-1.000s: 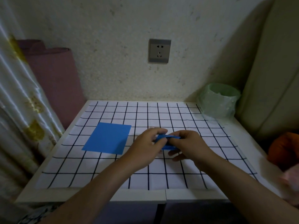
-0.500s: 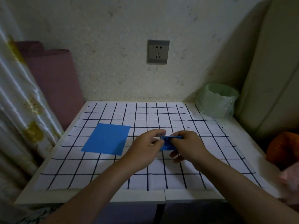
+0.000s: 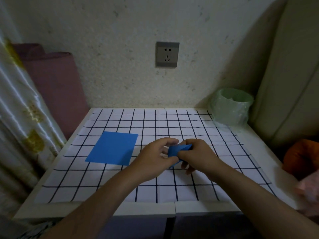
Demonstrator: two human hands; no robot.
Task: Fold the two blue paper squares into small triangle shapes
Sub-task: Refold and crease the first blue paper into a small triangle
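Both bare forearms reach in from the near edge, and the hands come together mid-scene. The left grip [image 3: 153,156] is curled, its thumb and forefinger pinching the paper [image 3: 173,150] from the left. The right grip [image 3: 198,155] pinches it from the right, lower fingers loosely bent beneath.

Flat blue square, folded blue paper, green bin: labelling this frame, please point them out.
flat blue square [image 3: 113,149]: head view, centre.
folded blue paper [image 3: 174,150]: head view, exposed face.
green bin [image 3: 229,111]: head view, front wall.
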